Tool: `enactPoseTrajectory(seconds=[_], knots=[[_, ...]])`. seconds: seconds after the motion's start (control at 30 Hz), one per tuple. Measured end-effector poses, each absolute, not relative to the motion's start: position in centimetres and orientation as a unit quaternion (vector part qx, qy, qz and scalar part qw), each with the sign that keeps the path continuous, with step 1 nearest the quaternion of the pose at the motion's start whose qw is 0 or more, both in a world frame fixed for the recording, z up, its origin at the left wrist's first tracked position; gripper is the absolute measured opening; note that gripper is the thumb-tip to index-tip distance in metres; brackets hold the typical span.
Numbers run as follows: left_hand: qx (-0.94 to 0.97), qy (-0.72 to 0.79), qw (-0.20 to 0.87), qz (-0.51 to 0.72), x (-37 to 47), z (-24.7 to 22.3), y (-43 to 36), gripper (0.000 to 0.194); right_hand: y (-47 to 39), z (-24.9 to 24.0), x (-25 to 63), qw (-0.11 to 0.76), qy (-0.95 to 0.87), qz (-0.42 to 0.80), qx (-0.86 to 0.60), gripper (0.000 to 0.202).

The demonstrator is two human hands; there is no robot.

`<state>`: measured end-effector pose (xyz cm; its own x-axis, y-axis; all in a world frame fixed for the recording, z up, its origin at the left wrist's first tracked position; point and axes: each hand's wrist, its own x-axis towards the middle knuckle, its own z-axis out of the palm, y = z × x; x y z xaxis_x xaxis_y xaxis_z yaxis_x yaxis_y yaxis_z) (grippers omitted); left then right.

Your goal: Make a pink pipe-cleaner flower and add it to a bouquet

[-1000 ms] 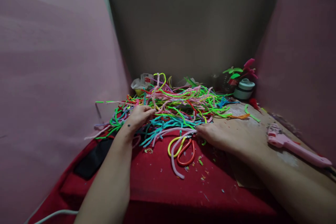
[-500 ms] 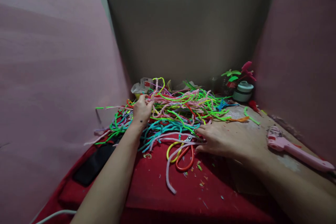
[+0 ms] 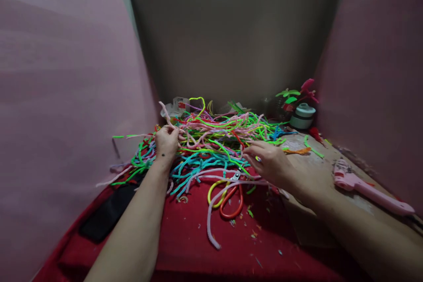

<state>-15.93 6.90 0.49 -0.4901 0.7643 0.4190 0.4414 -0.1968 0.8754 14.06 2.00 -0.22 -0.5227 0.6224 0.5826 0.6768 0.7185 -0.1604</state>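
A pink pipe cleaner (image 3: 165, 113) is pinched in my left hand (image 3: 167, 143), one end sticking up past the fingers over the left part of a tangled, many-coloured pile of pipe cleaners (image 3: 211, 158). At the pile's right front, the fingertips of my right hand (image 3: 269, 163) close on a pink strand; whether it is the same piece I cannot tell. Scissors (image 3: 231, 202) with one yellow and one red handle lie just in front, blades partly hidden under the pile. A pale pink pipe cleaner (image 3: 209, 224) curves across their handles.
On the right lies a pink glue-gun-like tool (image 3: 373, 189) on a brown board (image 3: 317, 167). A pale lidded jar (image 3: 302, 116) stands behind, near pipe-cleaner flowers (image 3: 307, 90). A black phone (image 3: 104, 213) rests at left on the red cloth (image 3: 185, 246), which has scattered trimmings. Pink panels flank both sides.
My left hand has moved left and slightly nearer, with the pink pipe cleaner in it. My right hand has lifted away from beside the scissors towards the pile. The view has shifted slightly.
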Motion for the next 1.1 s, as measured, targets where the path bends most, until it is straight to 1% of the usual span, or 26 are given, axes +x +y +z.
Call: enactPoseTrajectory(seconds=[0.07, 0.1, 0.2, 0.27, 0.37, 0.4, 0.5, 0.53, 0.6, 0.67, 0.7, 1.03, 1.1], knots=[[0.483, 0.616, 0.142, 0.606, -15.7, 0.4, 7.2, 0.013, 3.5, 0.8, 12.8, 0.335, -0.875, -0.059, -0.344, 0.023], [0.48, 0.617, 0.14, 0.608, -15.6, 0.4, 7.3, 0.014, 4.4, 1.5, 11.9, 0.327, -0.882, -0.066, -0.334, 0.024], [0.481, 0.619, 0.109, 0.611, -15.0, 0.2, 7.4, 0.018, 7.4, 3.1, 9.1, 0.286, -0.886, -0.103, -0.349, 0.032], [0.5, 0.615, 0.072, 0.605, -14.3, 0.2, 7.0, 0.017, 9.1, 3.1, 7.5, 0.222, -0.882, -0.113, -0.4, 0.04], [0.571, 0.591, 0.019, 0.569, -12.6, 0.2, 6.1, 0.015, 10.4, 1.4, 6.4, 0.158, -0.903, -0.091, -0.388, 0.027], [0.603, 0.577, 0.012, 0.551, -12.1, 0.2, 5.9, 0.015, 10.4, 0.6, 6.4, 0.144, -0.911, -0.085, -0.377, 0.025], [0.704, 0.543, -0.053, 0.454, -11.3, -0.3, 5.7, 0.042, 9.7, -1.1, 7.0, 0.132, -0.921, -0.08, -0.357, 0.031], [0.731, 0.543, -0.082, 0.406, -11.3, -0.5, 5.9, 0.047, 9.4, -1.5, 7.2, 0.13, -0.925, -0.079, -0.349, 0.032], [0.76, 0.559, -0.124, 0.308, -11.8, -1.2, 6.2, 0.041, 8.9, -1.7, 7.7, 0.121, -0.932, -0.076, -0.332, 0.034], [0.766, 0.58, -0.124, 0.247, -12.4, -1.7, 6.6, 0.03, 8.6, -1.7, 7.9, 0.109, -0.939, -0.07, -0.318, 0.036], [0.767, 0.586, -0.12, 0.232, -12.7, -1.9, 6.8, 0.027, 8.5, -1.7, 8.0, 0.105, -0.942, -0.067, -0.312, 0.037], [0.774, 0.592, -0.086, 0.207, -14.1, -2.3, 7.6, 0.026, 8.0, -2.4, 9.1, 0.112, -0.944, -0.041, -0.307, 0.043], [0.779, 0.588, -0.078, 0.204, -14.2, -2.1, 7.5, 0.025, 7.9, -2.2, 9.1, 0.113, -0.943, -0.037, -0.31, 0.041]])
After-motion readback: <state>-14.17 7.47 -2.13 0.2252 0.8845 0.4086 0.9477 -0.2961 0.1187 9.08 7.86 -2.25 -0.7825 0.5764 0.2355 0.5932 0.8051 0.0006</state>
